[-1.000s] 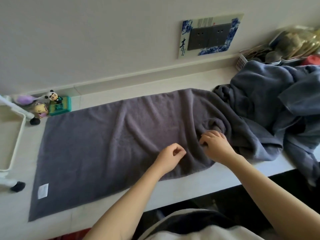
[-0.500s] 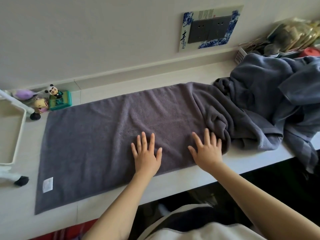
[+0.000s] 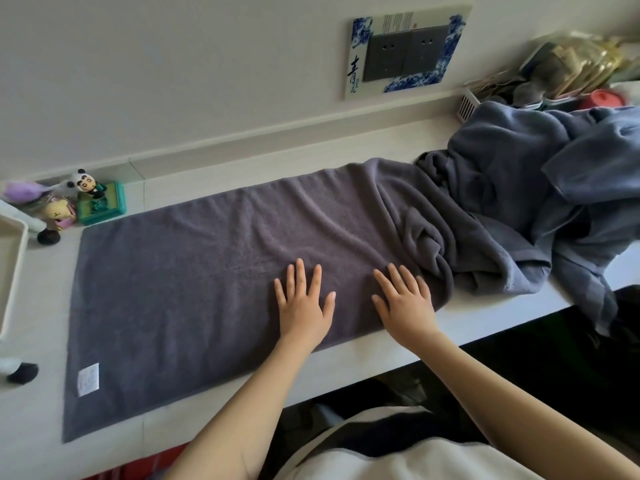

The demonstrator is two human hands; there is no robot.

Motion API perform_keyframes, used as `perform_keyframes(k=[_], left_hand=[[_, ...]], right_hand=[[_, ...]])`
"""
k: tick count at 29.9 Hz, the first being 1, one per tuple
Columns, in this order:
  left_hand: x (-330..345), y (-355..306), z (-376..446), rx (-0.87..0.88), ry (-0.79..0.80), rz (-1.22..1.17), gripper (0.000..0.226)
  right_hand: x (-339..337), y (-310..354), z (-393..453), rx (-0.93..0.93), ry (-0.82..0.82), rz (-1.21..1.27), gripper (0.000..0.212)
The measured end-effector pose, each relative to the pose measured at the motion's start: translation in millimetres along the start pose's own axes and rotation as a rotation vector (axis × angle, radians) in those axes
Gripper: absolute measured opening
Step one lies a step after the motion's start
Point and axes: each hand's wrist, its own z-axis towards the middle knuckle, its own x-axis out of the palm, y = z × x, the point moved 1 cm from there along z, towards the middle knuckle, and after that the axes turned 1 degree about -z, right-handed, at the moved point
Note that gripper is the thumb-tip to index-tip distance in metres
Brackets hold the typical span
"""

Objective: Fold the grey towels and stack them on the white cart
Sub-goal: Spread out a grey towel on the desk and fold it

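Observation:
A dark grey towel (image 3: 180,289) lies spread flat along the white counter (image 3: 391,351), with a white label at its near left corner. Its right end is bunched in folds against a heap of blue-grey towels (image 3: 540,202) at the right. My left hand (image 3: 304,303) rests flat on the towel near its front edge, fingers spread. My right hand (image 3: 405,303) lies flat beside it, close to the bunched end. Both hold nothing. The white cart (image 3: 10,268) shows only as a tray edge at the far left.
Small toy figures (image 3: 86,199) stand by the wall at the back left. A wall socket plate (image 3: 405,50) is above the counter. A basket of clutter (image 3: 554,81) sits at the back right. Part of the towel heap hangs over the counter's front edge.
Both hands went from pinching the towel to lying flat and spread on it. Over the last half second they have hardly moved.

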Motion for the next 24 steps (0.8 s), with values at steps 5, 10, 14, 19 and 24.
perform_keyframes(k=[5, 10, 14, 19, 24], left_hand=[[-12, -35, 21, 0.070, -0.032, -0.056, 0.083], [-23, -91, 48, 0.156, -0.008, -0.108, 0.072], [-24, -130, 67, 0.180, 0.017, -0.150, 0.061], [-27, -188, 96, 0.240, -0.040, -0.219, 0.080], [-24, -233, 116, 0.312, -0.081, -0.292, 0.071]], right_hand=[[-17, -18, 8, 0.005, -0.264, 0.066, 0.047], [-42, -74, 15, 0.123, -0.458, 0.129, 0.040], [-55, -120, 24, 0.296, -0.503, 0.195, 0.041], [-63, -176, 39, 0.424, -0.247, 0.262, 0.049], [-58, -211, 50, 0.257, -0.284, 0.450, 0.038]])
